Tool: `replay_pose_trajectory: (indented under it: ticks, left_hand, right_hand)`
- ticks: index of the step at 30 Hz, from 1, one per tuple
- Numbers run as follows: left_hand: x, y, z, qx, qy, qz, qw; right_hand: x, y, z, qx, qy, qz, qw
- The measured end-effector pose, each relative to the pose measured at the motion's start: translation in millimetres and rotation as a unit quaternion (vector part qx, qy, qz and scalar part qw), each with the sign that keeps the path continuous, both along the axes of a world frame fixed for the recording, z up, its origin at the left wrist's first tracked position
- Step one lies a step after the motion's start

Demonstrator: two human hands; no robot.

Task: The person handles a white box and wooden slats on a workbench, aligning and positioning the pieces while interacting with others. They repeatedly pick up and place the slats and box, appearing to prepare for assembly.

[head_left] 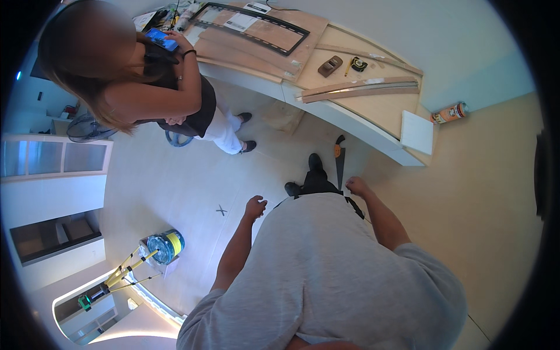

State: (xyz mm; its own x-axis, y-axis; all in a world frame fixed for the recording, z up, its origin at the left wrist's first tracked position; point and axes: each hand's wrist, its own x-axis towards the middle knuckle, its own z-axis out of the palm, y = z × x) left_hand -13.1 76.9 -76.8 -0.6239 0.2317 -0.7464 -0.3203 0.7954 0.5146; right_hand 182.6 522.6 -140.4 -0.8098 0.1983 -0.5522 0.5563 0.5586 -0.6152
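My left hand (255,207) hangs beside my body over the floor, its fingers loosely bent and apart with nothing in them. On my other side, my right hand (357,186) has its fingers curled in, and no object shows in it. Nearest to that hand is a handsaw (340,160) with a black and orange handle, lying on the floor just past my feet. Neither hand touches the saw or the workbench.
A white-edged bench (373,131) carries wood strips (361,87), a hand plane (330,66), a tape measure (357,64) and a black frame (251,26). A person (157,96) stands at left holding a phone (161,39). A bucket (165,247) and tripod (125,267) stand lower left.
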Motion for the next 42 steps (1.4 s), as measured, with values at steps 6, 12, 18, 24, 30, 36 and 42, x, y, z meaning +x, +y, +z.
replay_pose_trajectory:
  ticks: [6, 12, 18, 24, 30, 36, 42]
  left_hand:
    - [8, -7, -2, -0.016, 0.007, -0.031, 0.999]
    - [16, -13, 4, -0.033, 0.01, -0.026, 0.999]
    - [23, -14, 0, -0.019, 0.031, -0.025, 0.999]
    - [25, -17, -7, -0.012, 0.066, -0.049, 0.997]
    - [16, -9, 13, -0.04, 0.017, -0.03, 0.999]
    - [21, -15, 12, -0.042, 0.016, -0.001, 0.999]
    - [29, -19, -1, -0.019, -0.021, 0.065, 0.998]
  right_hand:
    - [-1, 3, 3, 0.032, -0.031, 0.024, 0.999]
    - [-29, 7, 11, 0.07, 0.002, 0.054, 0.996]
    - [-84, 17, 43, 0.05, 0.095, 0.019, 0.994]
    - [-167, 45, 123, 0.048, 0.257, -0.05, 0.964]
    - [-221, 83, 165, 0.109, 0.256, -0.097, 0.956]
    - [-275, 76, 191, 0.248, 0.354, -0.054, 0.9]
    - [-357, -11, 244, 0.097, 0.246, 0.104, 0.959]
